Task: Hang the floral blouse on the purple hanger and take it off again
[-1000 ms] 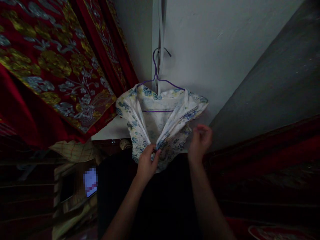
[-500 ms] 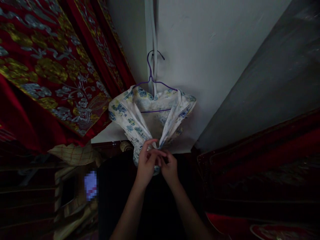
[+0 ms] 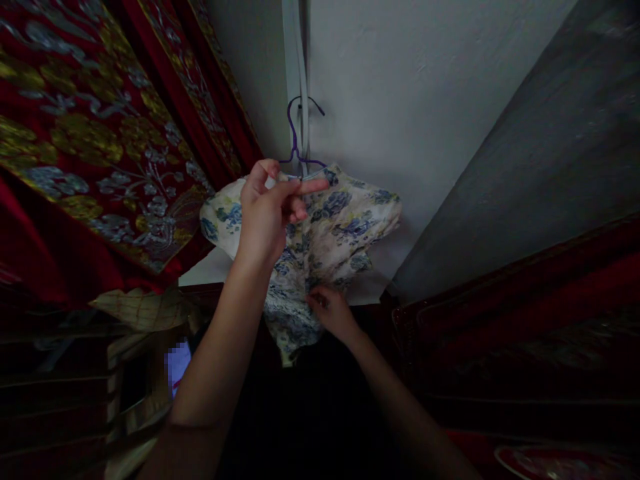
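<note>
Though beside drapery, blouse behind hand.

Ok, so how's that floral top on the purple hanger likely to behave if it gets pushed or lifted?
The floral top is probably floppy: its cloth creases and bunches toward the hem. It looks light, since only a thin purple hanger appears to carry it. A sideways push may make it swing, as the hanger has just one hook at the top.
</note>
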